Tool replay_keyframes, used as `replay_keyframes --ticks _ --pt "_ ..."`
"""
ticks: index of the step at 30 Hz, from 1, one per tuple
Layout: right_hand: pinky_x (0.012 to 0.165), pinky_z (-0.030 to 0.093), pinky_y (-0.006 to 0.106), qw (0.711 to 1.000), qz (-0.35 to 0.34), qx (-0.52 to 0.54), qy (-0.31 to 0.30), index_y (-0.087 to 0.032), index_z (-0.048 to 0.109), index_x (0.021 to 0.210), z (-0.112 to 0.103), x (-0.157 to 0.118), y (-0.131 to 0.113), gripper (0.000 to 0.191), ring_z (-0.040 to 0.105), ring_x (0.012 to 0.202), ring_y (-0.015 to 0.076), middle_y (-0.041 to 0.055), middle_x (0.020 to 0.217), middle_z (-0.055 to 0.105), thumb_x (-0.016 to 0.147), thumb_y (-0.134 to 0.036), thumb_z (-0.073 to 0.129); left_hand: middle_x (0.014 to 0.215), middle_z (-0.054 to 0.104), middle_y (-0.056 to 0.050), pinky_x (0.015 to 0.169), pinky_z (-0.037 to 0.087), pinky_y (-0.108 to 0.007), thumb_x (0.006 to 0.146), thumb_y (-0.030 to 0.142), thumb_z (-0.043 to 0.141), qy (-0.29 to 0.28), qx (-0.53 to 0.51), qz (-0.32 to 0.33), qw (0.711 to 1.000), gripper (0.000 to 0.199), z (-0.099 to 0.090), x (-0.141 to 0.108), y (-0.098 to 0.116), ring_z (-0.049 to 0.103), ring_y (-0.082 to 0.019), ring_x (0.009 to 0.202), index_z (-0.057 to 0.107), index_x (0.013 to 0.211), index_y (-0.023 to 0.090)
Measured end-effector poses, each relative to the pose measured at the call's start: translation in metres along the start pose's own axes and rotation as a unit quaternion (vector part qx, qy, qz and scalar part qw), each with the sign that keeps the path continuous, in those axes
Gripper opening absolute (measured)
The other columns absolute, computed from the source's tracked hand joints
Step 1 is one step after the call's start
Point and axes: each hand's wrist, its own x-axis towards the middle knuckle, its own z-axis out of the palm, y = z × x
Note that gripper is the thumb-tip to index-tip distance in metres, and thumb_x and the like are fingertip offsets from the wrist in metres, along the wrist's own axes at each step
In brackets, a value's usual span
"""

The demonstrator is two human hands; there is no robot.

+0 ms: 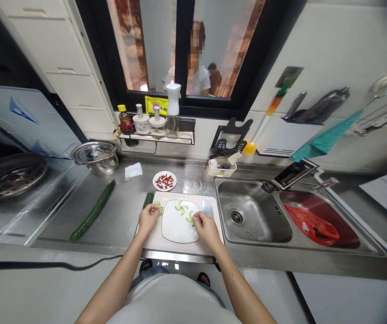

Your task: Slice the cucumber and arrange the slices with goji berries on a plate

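A white plate [179,228] with rounded corners lies on the pale cutting board [152,241]. Near its top edge, cucumber slices [181,207] form a small fan. A second group of slices [189,217] sits at the plate's right edge, where the closed fingertips of my right hand [206,226] touch or nearly touch it. My left hand [148,218] is over the board's left side, fingers pinched beside more slices [158,206]. What either pinch holds is too small to make out. A cut cucumber piece [148,199] lies behind my left hand.
A whole cucumber [93,211] lies left on the counter. Behind the board is a small plate of red pieces [164,181]. A lidded pot [96,157] stands back left, and a double sink [247,218] with a faucet [289,175] is right. A shelf holds bottles [173,110].
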Motion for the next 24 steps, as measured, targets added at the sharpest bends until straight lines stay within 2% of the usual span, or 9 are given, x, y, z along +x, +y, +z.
replay_keyframes --ticks 4,10,14,17,20,22,24 --pt "0.064 0.038 0.023 1.0 -0.029 -0.001 0.007 -0.019 0.062 0.086 -0.001 0.007 -0.015 0.021 0.055 0.068 0.014 0.0023 0.074 0.063 0.087 -0.029 0.043 0.076 0.067 -0.004 0.066 0.048 -0.024 0.069 0.034 0.062 -0.045 -0.082 0.026 0.995 0.021 -0.002 -0.003 0.032 0.061 -0.014 0.071 0.063 0.077 0.015" --pt "0.084 0.04 0.029 0.993 -0.118 0.009 0.027 -0.019 0.061 0.096 -0.005 0.017 -0.04 0.018 0.053 0.092 0.0178 0.0059 0.093 0.061 0.087 -0.028 0.048 0.076 0.067 -0.004 0.068 0.047 -0.025 0.068 0.034 0.064 -0.127 -0.092 0.093 0.983 0.02 -0.01 -0.018 0.083 0.058 -0.014 0.068 0.066 0.075 0.015" --pt "0.087 0.039 0.032 0.986 -0.165 0.018 0.012 -0.021 0.06 0.102 -0.008 0.019 -0.052 0.018 0.05 0.097 0.0189 0.006 0.099 0.059 0.088 -0.026 0.05 0.077 0.067 -0.004 0.069 0.046 -0.025 0.07 0.035 0.064 -0.175 -0.078 0.119 0.974 0.021 -0.013 -0.03 0.105 0.058 -0.015 0.071 0.067 0.077 0.016" --pt "0.085 0.039 0.032 0.984 -0.175 0.024 0.002 -0.021 0.061 0.093 -0.008 0.021 -0.054 0.012 0.05 0.095 0.0188 0.0053 0.094 0.059 0.087 -0.022 0.05 0.078 0.068 -0.004 0.068 0.045 -0.025 0.07 0.035 0.064 -0.187 -0.079 0.123 0.972 0.021 -0.011 -0.036 0.114 0.058 -0.015 0.072 0.066 0.078 0.016" --pt "0.084 0.039 0.032 0.984 -0.174 0.028 0.005 -0.02 0.061 0.087 -0.008 0.022 -0.053 0.011 0.05 0.092 0.0186 0.0048 0.091 0.059 0.086 -0.021 0.05 0.083 0.067 -0.004 0.067 0.044 -0.023 0.067 0.036 0.066 -0.153 -0.108 0.106 0.977 0.024 -0.009 -0.038 0.114 0.058 -0.014 0.073 0.064 0.082 0.017" --pt "0.084 0.038 0.032 0.984 -0.174 0.03 0.009 -0.02 0.06 0.087 -0.009 0.023 -0.052 0.011 0.05 0.092 0.0184 0.0047 0.091 0.059 0.087 -0.021 0.049 0.077 0.066 -0.002 0.065 0.043 -0.022 0.068 0.039 0.065 -0.121 -0.136 0.064 0.981 0.027 -0.007 -0.038 0.111 0.057 -0.012 0.069 0.062 0.083 0.017" --pt "0.085 0.038 0.031 0.985 -0.172 0.033 0.012 -0.02 0.06 0.086 -0.011 0.024 -0.052 0.011 0.049 0.092 0.0182 0.0046 0.09 0.059 0.087 -0.021 0.049 0.063 0.061 0.001 0.059 0.04 -0.021 0.071 0.044 0.062 -0.12 -0.158 0.001 0.98 0.03 -0.005 -0.038 0.107 0.054 -0.011 0.061 0.059 0.082 0.016"
